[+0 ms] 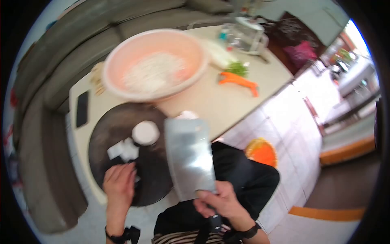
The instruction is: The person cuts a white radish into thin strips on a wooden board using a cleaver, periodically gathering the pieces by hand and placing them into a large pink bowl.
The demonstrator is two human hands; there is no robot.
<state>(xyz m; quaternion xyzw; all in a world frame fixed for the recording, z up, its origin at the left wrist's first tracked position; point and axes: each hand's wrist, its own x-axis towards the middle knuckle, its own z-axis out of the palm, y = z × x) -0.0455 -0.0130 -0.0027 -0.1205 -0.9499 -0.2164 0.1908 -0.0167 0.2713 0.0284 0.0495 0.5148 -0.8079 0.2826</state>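
My right hand (219, 202) is closed round the handle of a cleaver (190, 158), whose broad blade is raised beside the right edge of a round dark chopping board (107, 122). My left hand (120, 181) is over the board's lower left part, fingers bent and pressed together. What lies under those fingers is hidden and blurred. Just beyond them are several cut white pieces (124, 149). A thick, round white slice (145, 133) lies farther up the board. Another pale piece (187, 115) shows partly behind the blade's top edge.
A large pink basin (111, 83) holds white shredded stuff. A phone (82, 109) lies left of the board. Toward the right are an orange tool like a peeler (239, 80), green leaves (236, 68) and a clear container (233, 36). An orange basket (262, 152) stands on the floor.
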